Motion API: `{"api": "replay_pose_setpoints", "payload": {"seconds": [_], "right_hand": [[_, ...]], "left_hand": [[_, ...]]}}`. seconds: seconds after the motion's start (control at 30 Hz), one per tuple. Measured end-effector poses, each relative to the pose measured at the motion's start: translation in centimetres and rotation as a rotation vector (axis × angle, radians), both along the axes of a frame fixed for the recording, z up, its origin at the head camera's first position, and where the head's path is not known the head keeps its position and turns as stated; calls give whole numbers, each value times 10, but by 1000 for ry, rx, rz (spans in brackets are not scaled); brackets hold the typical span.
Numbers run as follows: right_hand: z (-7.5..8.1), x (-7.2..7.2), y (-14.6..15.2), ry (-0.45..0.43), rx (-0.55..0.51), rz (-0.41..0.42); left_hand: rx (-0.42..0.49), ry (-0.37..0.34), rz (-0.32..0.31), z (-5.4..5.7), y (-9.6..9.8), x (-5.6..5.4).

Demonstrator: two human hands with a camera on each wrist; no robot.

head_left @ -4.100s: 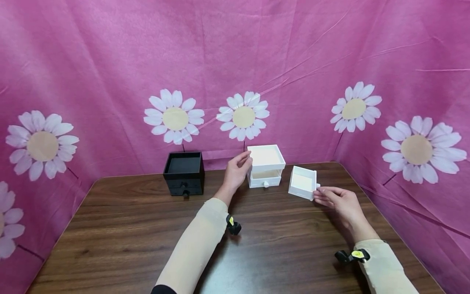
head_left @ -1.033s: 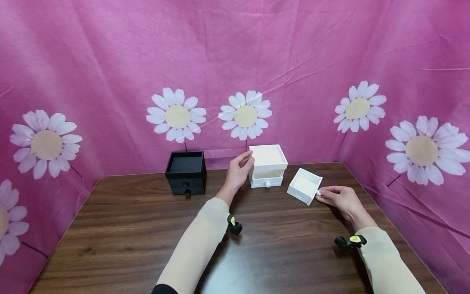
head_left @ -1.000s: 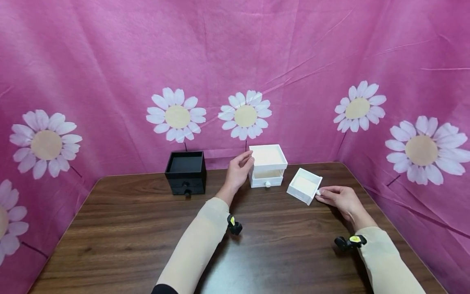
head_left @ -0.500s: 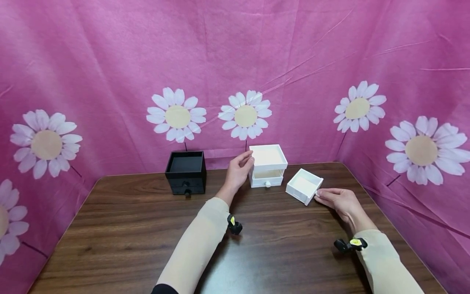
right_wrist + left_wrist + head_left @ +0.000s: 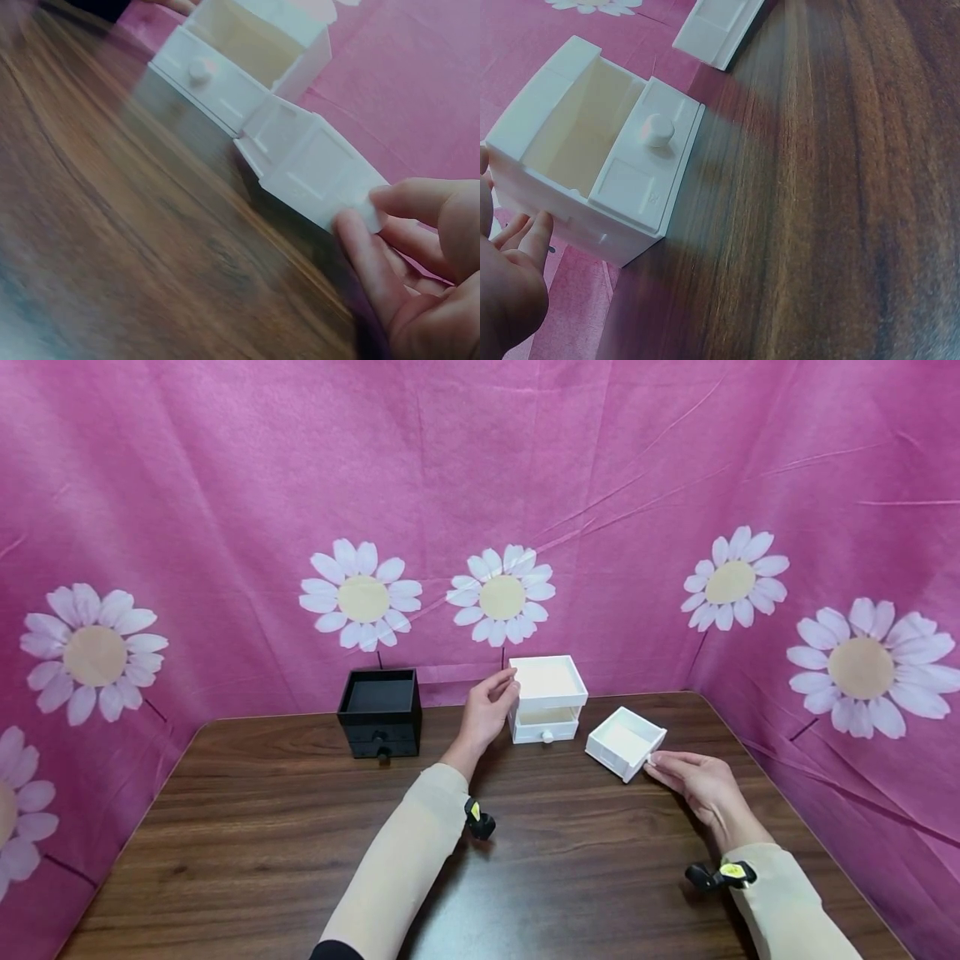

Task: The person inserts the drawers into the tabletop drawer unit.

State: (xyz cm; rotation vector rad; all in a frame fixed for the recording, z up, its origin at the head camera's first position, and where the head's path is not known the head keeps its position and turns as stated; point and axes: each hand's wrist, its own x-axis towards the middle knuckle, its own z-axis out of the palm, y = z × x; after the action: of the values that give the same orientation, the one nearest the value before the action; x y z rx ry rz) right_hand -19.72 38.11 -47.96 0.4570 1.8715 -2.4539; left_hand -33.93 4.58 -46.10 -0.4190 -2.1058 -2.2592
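A small white drawer cabinet [image 5: 547,693] stands at the back of the table. Its upper slot gapes, while a lower drawer with a round knob [image 5: 657,130] sits in place beneath. My left hand [image 5: 484,714] rests on the cabinet's left side, fingers touching the wall near the top edge. To the right of the cabinet is a loose white drawer [image 5: 624,742], nothing visible in its tray. My right hand [image 5: 697,783] pinches the knob end of this drawer between thumb and fingers; in the right wrist view the fingertips [image 5: 349,225] cover the knob.
A black drawer cabinet [image 5: 378,712] with a tray top and a knob stands left of my left hand. The brown wooden table [image 5: 540,852] runs back to a pink cloth [image 5: 450,460] printed with white daisies, which also hangs at both sides.
The loose drawer has turned, its knob end swinging toward the front right, and shifted slightly toward me with my right hand. My left hand stays on the cabinet.
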Motion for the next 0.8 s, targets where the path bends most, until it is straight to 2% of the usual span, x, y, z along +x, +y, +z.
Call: {"api": "replay_pose_setpoints", "payload": {"seconds": [0.2, 0.8], "right_hand": [[1, 6, -10, 23, -42, -58], [5, 24, -35, -28, -134, -145]], "left_hand": [[7, -1, 1, 0, 0, 0], [-5, -4, 7, 0, 1, 0]]}}
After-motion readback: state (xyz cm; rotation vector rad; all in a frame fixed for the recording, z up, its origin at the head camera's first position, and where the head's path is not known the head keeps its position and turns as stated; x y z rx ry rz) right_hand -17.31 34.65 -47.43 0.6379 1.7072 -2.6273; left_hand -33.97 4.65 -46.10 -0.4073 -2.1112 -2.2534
